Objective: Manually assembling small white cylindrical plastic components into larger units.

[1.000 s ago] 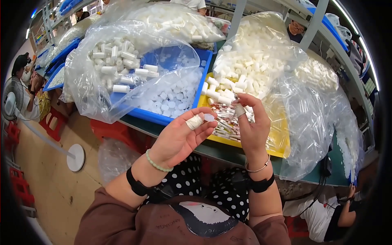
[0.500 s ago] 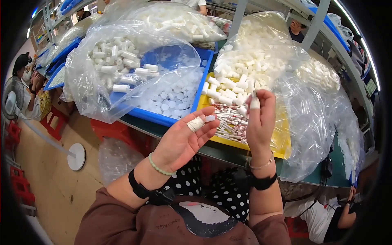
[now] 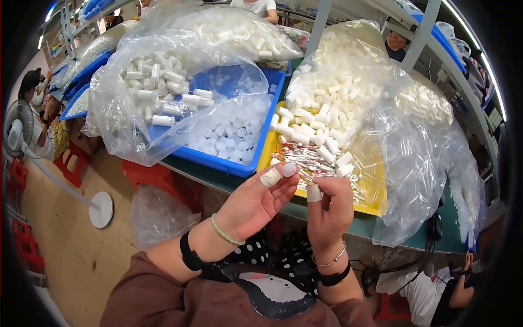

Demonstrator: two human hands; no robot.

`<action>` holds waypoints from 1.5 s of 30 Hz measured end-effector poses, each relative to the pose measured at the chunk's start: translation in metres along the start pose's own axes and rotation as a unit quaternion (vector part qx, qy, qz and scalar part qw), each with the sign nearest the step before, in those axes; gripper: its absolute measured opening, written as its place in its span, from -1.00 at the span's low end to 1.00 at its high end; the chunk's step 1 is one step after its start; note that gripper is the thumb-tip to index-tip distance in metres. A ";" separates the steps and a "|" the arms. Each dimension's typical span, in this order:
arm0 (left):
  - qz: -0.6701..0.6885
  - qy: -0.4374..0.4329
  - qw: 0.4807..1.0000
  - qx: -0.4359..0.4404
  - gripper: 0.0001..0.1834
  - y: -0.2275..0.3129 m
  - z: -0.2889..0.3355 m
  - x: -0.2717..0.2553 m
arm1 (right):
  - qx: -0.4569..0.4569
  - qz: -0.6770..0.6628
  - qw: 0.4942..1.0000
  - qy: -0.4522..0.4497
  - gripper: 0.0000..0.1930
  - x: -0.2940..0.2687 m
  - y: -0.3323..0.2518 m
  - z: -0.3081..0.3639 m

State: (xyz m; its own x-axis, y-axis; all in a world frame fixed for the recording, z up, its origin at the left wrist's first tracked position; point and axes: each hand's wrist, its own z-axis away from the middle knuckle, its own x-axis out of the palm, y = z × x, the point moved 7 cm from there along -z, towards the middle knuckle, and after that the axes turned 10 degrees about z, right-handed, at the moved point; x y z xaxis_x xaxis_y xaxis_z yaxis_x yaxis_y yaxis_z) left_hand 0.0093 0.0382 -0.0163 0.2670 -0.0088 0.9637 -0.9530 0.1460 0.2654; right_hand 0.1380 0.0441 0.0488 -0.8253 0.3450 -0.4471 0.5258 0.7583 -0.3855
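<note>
Between the thumb and fingers of my left hand (image 3: 256, 203) is a small translucent white round cap (image 3: 289, 169), its flat face showing. My right hand (image 3: 330, 210) is close beside it on the right, thumb and forefinger pinched together. Whatever it holds is too thin and hidden to make out. Tape wraps a digit on each hand. Both hands are over the front edge of a yellow tray (image 3: 375, 203), which holds thin red-and-white sticks (image 3: 305, 158) and white cylinders (image 3: 300, 132). More translucent caps (image 3: 231, 143) lie in a blue tray (image 3: 237, 168) to the left.
A clear bag of ribbed white cylinders (image 3: 147, 94) rests on the blue tray. Another bag, full of white cylinders (image 3: 343, 65), spills into the yellow tray. Crumpled plastic (image 3: 406, 180) covers the right side. A red stool (image 3: 158, 182) and a fan (image 3: 20, 133) stand left.
My right hand has come down and leftward, close to my left. The left hand has moved slightly right and down, turning the cap's face into view. More white cylinders lie over the sticks.
</note>
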 end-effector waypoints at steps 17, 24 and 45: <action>-0.039 0.022 0.997 0.057 -0.83 0.002 -0.002 -0.004 | -0.067 0.053 0.996 0.018 -0.66 -0.001 -0.007 0.004; -0.044 0.022 0.997 0.067 -0.81 0.005 -0.001 0.000 | -0.065 0.061 0.996 0.031 -0.69 -0.001 -0.004 0.005; -0.221 -0.043 0.967 0.115 -0.60 0.008 0.005 0.008 | 0.154 -0.183 0.951 -0.196 -0.86 0.022 0.015 0.013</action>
State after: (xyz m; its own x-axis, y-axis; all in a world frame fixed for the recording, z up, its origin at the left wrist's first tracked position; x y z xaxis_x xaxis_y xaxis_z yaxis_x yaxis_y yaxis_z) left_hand 0.0031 0.0342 -0.0060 0.6524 -0.1045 0.7506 -0.7576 -0.1154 0.6424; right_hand 0.1306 0.0563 0.0226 -0.8562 -0.1896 -0.4806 0.3030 0.5692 -0.7643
